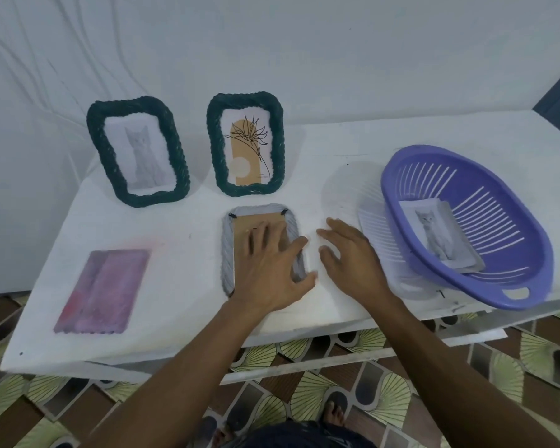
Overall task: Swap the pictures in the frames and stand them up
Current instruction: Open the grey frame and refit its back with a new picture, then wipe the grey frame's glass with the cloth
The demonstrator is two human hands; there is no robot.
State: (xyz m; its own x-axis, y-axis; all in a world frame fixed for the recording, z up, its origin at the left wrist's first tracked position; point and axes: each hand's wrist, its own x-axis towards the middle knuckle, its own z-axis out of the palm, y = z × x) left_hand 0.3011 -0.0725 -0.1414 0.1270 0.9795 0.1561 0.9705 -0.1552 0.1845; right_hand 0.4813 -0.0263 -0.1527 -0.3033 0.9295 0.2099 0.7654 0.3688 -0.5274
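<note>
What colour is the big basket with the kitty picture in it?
The basket is purple, seen in the head view.

Bare surface (181,253) lies open between the pink sheet (104,292) and the grey frame (228,253). The upright green cat frame (138,153) and green flower frame (246,145) wall off the back, and the purple basket (485,295) blocks the right.

A purple slotted basket (392,189) is set tilted on the white bench (181,227), partly over a white slotted tray (375,231); patterned floor tiles (466,383) are seen below.

flat frame (228,253) ctr, basket (466,287) R w/ photo (440,240) inside
</note>
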